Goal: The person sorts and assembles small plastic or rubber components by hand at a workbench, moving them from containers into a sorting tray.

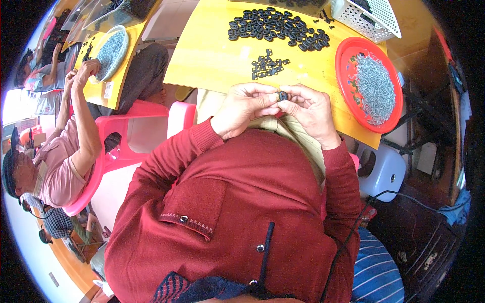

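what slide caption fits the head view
Left hand and right hand pinch a small dark part at a yellow table bearing black pieces and a red tray.

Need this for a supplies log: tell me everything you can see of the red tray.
The red tray is round or oval, shiny and plastic-looking, with a raised rim and a floral-looking pattern showing at its left inside. It holds a heap of thin, silvery, metal-looking pieces. It sits face up at the right of the yellow table, its right side appearing to jut past the edge. Neither the left hand nor the right hand touches it.
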The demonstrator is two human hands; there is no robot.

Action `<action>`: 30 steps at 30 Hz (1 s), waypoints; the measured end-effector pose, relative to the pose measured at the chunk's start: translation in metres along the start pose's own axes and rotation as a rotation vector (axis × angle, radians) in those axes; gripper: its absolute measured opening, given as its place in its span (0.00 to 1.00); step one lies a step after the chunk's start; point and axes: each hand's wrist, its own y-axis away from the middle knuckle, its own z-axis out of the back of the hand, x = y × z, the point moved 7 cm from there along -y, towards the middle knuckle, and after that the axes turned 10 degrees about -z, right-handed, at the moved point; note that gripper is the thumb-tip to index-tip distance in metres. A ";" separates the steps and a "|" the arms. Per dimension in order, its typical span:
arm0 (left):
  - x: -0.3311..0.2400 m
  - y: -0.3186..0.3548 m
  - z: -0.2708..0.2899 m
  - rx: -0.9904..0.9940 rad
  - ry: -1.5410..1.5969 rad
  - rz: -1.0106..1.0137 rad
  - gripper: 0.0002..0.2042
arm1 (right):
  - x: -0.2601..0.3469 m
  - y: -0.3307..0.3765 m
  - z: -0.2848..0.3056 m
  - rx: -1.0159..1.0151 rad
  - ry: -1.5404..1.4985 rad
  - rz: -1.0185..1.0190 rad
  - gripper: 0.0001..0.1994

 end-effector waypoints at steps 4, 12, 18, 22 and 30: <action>-0.001 0.000 0.001 -0.018 -0.001 -0.003 0.08 | -0.002 0.000 0.002 -0.012 0.051 -0.015 0.15; -0.001 0.001 -0.001 0.000 0.003 -0.042 0.07 | 0.004 0.002 -0.003 -0.064 -0.053 0.041 0.11; -0.003 0.003 -0.005 -0.005 -0.016 -0.059 0.09 | 0.007 0.002 -0.004 -0.057 -0.065 0.031 0.11; -0.003 0.002 -0.004 0.001 -0.026 -0.051 0.09 | 0.006 0.002 -0.001 -0.092 0.064 0.062 0.11; -0.001 0.003 -0.003 0.033 -0.025 -0.070 0.09 | 0.008 0.003 -0.006 -0.094 -0.060 0.048 0.11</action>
